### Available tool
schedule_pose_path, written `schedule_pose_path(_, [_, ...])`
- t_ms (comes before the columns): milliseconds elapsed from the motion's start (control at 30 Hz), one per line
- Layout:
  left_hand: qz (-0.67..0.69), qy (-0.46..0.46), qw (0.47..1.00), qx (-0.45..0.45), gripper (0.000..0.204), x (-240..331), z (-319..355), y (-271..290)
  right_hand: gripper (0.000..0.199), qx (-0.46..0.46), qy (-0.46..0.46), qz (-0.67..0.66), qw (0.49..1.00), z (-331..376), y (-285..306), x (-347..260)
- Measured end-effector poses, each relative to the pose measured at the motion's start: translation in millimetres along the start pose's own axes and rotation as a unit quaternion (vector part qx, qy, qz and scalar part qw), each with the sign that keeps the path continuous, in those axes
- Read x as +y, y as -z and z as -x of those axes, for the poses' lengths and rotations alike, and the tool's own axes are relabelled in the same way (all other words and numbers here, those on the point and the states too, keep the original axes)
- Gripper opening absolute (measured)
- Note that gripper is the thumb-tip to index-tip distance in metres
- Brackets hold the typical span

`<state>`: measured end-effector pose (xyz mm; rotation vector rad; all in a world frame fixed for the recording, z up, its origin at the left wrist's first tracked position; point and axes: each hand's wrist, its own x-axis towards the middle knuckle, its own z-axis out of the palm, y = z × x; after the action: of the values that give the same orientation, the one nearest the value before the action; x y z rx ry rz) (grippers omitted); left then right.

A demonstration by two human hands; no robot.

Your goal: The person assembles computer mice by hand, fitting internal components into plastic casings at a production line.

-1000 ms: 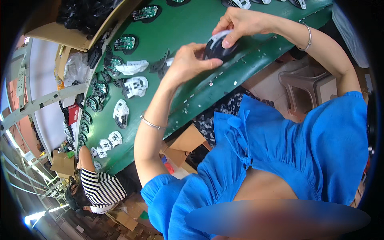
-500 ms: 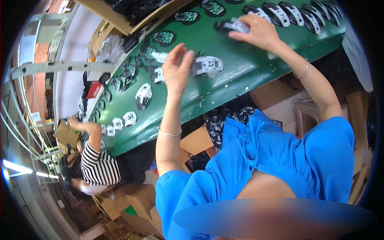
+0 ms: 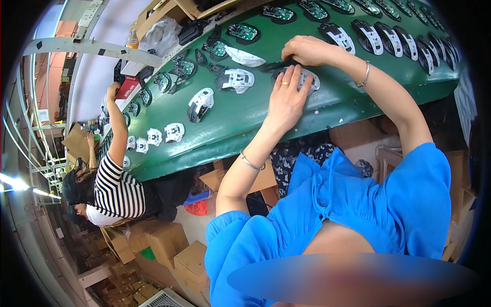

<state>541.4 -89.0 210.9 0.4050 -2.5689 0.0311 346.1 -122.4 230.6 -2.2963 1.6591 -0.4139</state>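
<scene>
My left hand (image 3: 289, 98) rests over a white-and-black computer mouse shell (image 3: 311, 82), fingers bent across its top and covering much of it. Beside it my right hand (image 3: 313, 52) is closed, its fingertips pinching a dark mouse part (image 3: 281, 65) at the shell's far side. That part's shape is mostly hidden. Left of my hands, a long white shell piece (image 3: 245, 57) and a white mouse frame (image 3: 236, 81) lie on the green tabletop (image 3: 245, 113). Another white-and-black mouse shell (image 3: 200, 105) sits farther left.
Black mouse bases with green circuit boards (image 3: 243, 33) line the far edge. Several mouse shells (image 3: 369, 37) stand in a row at right. Small white frames (image 3: 174, 132) lie at left, where a person in a striped top (image 3: 123, 187) works. Cardboard boxes (image 3: 166, 240) sit below.
My right hand has come left from the right-hand row, and my left hand has moved right; both now meet at one mouse shell. The view has shifted, and the other person's arm has lifted.
</scene>
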Motion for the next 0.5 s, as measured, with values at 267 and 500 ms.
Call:
schedule_pose_path(267, [0.104, 0.146, 0.981, -0.077, 0.064, -35, 37, 30, 0.017, -0.123, -0.248, -0.417, 0.866, 51, 32, 29])
schedule_pose_path(500, [0.167, 0.283, 0.934, -0.139, 0.061, -57, 29, 39, 0.032, 0.078, -0.067, -0.027, 0.994, -4, 7, 39])
